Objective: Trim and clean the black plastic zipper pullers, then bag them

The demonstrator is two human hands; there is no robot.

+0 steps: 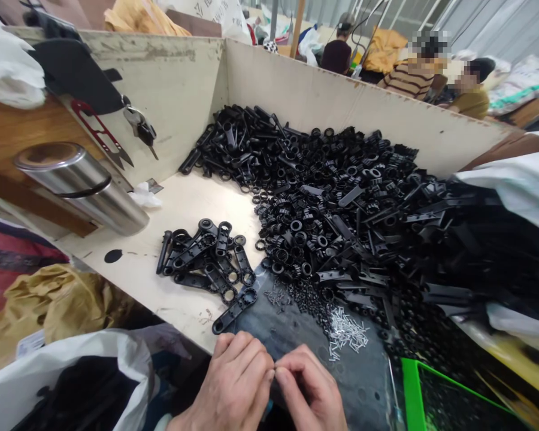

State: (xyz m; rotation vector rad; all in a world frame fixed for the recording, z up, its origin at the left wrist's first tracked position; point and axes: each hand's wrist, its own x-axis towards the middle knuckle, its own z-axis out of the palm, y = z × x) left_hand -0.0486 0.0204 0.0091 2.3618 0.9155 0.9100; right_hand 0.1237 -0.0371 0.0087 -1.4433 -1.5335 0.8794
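My left hand point(233, 383) and my right hand point(308, 383) meet at the bottom of the view, fingers curled and fingertips pressed together. What they pinch is hidden between them. Just beyond my left hand lies a single black plastic lever point(236, 309) on a dark mat point(291, 335). A small heap of the same black levers point(206, 257) sits to the left on the white bench point(139, 269). A big mound of black rings and levers point(341, 203) fills the bench behind. Small silver pins point(347, 334) lie scattered close to my right hand.
Board walls point(296, 90) fence the bench at the back and left. A steel flask point(83, 185), red snips point(101, 133) and keys point(139, 124) hang at the left. A green crate point(449, 395) is at the lower right, white bags at both sides. Other people sit beyond the wall.
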